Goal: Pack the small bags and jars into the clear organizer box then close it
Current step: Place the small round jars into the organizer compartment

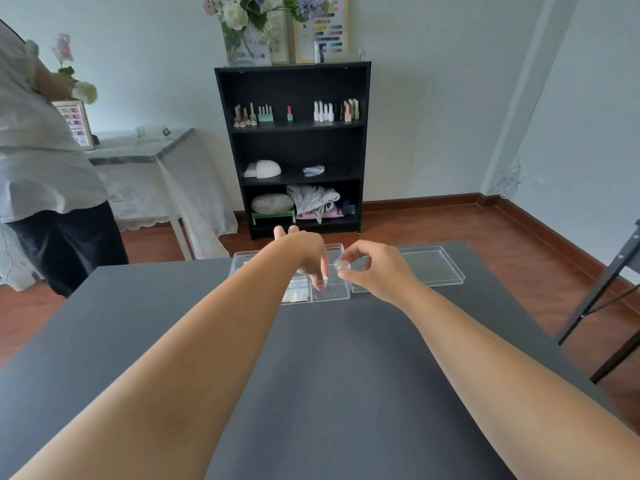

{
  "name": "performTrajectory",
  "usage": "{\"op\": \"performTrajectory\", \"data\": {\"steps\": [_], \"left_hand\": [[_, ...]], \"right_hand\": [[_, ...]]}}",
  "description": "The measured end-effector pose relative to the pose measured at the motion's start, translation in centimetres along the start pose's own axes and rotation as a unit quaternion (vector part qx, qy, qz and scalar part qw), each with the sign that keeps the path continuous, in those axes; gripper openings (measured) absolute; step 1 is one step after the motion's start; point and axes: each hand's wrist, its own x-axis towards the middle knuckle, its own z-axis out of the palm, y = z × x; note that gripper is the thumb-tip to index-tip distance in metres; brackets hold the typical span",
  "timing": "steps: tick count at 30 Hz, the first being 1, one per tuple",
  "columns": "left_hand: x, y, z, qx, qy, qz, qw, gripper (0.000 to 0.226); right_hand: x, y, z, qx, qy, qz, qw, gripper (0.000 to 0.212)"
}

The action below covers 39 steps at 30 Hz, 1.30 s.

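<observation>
Right grip [375, 268] pinching jar [340, 265], lid [431, 266] beside box [330, 292]

Two bare forearms reach in from the lower edge of the view, uncovered from the elbow down, with no sleeve showing anywhere along them. The left hand [306, 256] and the right hand [375, 268] are both ungloved. The wrists carry no watch, band or bracelet, and no ring shows on the visible fingers. The fingernails look short and plain, though small and slightly blurred.
</observation>
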Motion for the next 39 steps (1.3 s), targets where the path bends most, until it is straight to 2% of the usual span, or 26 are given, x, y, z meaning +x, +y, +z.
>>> {"op": "performTrajectory", "data": {"steps": [8,14,20,23,26,29,32,36,39], "left_hand": [[0.2,0.3,0.3,0.052,-0.011,0.011,0.999,0.046],[0.5,-0.8,1.0,0.001,0.01,0.03,1.0,0.031],[0.6,-1.6,2.3,-0.047,0.003,0.019,0.999,0.034],[0.2,-2.3,3.2,-0.093,0.062,0.049,0.993,0.025],[-0.3,-3.3,4.2,-0.135,0.144,0.053,0.979,0.025],[-0.7,-3.8,5.8,-0.165,0.204,0.019,0.965,0.039],[-1.2,-3.9,7.3,-0.207,0.232,-0.003,0.95,0.048],[-1.5,-3.6,8.1,-0.154,0.236,0.0,0.959,0.053],[-1.4,-3.5,8.5,-0.115,0.223,-0.004,0.968,0.055]], "right_hand": [[0.0,0.1,0.3,0.0,0.009,0.003,1.0,0.014],[0.0,-0.3,0.4,-0.031,0.009,-0.008,0.999,0.014],[-0.3,-0.6,0.4,-0.031,0.015,-0.001,0.999,0.014],[-0.4,-0.6,0.4,-0.032,0.011,-0.003,0.999,0.014],[-0.2,-0.9,0.3,-0.045,0.0,0.0,0.999,0.015],[0.6,-1.8,0.0,-0.078,-0.029,-0.005,0.997,0.014],[1.8,-3.5,-0.4,-0.147,-0.083,-0.029,0.985,0.013],[3.4,-5.4,-0.4,-0.235,-0.161,-0.015,0.958,0.011],[4.4,-5.8,-0.2,-0.26,-0.214,0.012,0.942,0.01]]}}
